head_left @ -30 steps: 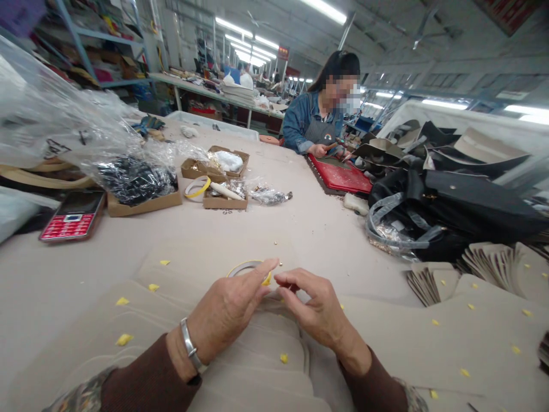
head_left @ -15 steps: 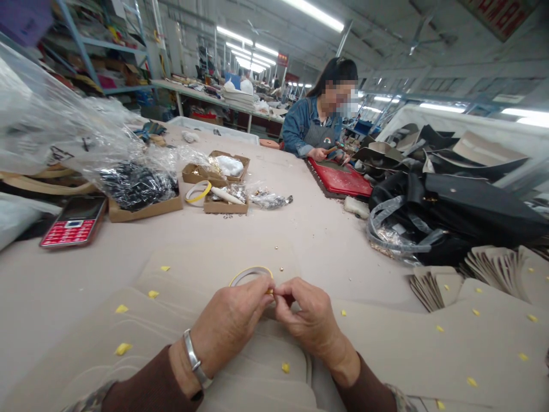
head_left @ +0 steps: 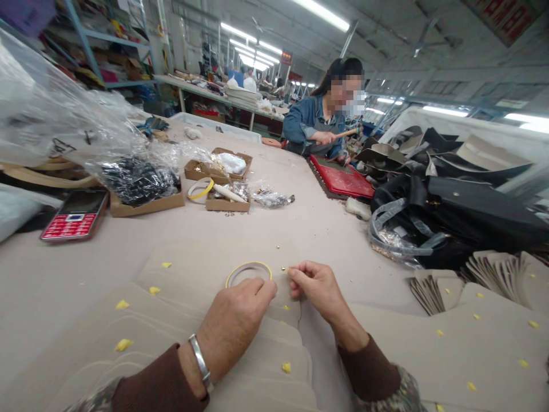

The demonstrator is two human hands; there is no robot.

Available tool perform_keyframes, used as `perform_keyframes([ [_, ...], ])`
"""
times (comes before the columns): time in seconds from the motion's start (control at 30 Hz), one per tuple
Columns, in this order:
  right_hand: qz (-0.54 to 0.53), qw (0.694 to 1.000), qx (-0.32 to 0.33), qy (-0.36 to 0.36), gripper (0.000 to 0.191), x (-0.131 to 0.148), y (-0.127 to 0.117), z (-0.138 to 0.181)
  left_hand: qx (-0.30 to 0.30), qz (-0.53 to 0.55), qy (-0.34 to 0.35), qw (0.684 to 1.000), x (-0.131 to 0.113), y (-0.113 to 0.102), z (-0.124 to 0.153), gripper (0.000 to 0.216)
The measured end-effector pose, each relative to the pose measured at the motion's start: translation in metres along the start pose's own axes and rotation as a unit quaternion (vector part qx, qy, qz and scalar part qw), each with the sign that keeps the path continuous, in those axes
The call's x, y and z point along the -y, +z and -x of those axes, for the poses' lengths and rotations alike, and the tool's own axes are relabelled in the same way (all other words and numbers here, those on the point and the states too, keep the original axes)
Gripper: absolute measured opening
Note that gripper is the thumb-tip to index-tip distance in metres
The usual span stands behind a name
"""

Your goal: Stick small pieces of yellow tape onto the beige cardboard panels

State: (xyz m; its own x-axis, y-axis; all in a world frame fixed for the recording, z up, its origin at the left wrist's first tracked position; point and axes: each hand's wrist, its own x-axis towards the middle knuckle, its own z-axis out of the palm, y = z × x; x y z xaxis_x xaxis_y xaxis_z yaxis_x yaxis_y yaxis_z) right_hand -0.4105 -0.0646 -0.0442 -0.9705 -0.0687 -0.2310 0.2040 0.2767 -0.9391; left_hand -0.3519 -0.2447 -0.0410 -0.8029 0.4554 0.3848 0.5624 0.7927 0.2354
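Observation:
My left hand [head_left: 244, 303] is closed on a roll of yellow tape [head_left: 249, 265], whose ring stands up behind the knuckles. My right hand [head_left: 317, 286] has thumb and forefinger pinched on what looks like a tiny piece of yellow tape, mostly hidden by the fingertips. Just left of that pinch lies a small metal stud [head_left: 283, 268], and a second stud [head_left: 278, 247] sits farther back. Under both hands spread overlapping beige panels [head_left: 171, 320], several with yellow tape bits [head_left: 123, 344] stuck on them.
Left stand a red-keyed phone [head_left: 71, 217] and a box of plastic-wrapped black parts [head_left: 141, 186]. Small cardboard boxes [head_left: 227, 200] sit mid-table. Right are black bags [head_left: 480, 212] and stacked beige pieces [head_left: 433, 289]. Across the table a co-worker [head_left: 317, 123] holds a hammer over a red board [head_left: 343, 178].
My hands have parted: the right has moved right and slightly up, away from the tape roll in my left hand. The co-worker has raised the hammer.

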Motion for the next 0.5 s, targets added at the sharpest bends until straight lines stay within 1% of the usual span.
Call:
perform_keyframes([
  [0.07, 0.014, 1.000, 0.006, 0.011, 0.026, -0.001, -0.007, -0.011, 0.101, -0.045, -0.033, 0.993, -0.001, 0.000, -0.003, 0.014],
  [0.1, 0.023, 1.000, 0.012, 0.018, 0.025, -0.001, -0.009, -0.015, 0.142, -0.054, -0.046, 0.987, -0.001, 0.000, -0.005, 0.014],
  [0.17, 0.041, 0.999, 0.022, 0.026, 0.022, -0.001, -0.010, -0.021, 0.185, -0.054, -0.063, 0.979, -0.002, 0.000, -0.009, 0.016],
  [0.27, 0.074, 0.997, 0.026, 0.017, 0.017, 0.001, -0.005, -0.023, 0.207, -0.039, -0.071, 0.975, -0.003, 0.000, -0.012, 0.020],
  [0.5, 0.175, 0.983, 0.016, -0.043, 0.012, 0.002, 0.002, -0.025, 0.210, -0.026, -0.084, 0.974, -0.002, 0.003, -0.009, 0.030],
])
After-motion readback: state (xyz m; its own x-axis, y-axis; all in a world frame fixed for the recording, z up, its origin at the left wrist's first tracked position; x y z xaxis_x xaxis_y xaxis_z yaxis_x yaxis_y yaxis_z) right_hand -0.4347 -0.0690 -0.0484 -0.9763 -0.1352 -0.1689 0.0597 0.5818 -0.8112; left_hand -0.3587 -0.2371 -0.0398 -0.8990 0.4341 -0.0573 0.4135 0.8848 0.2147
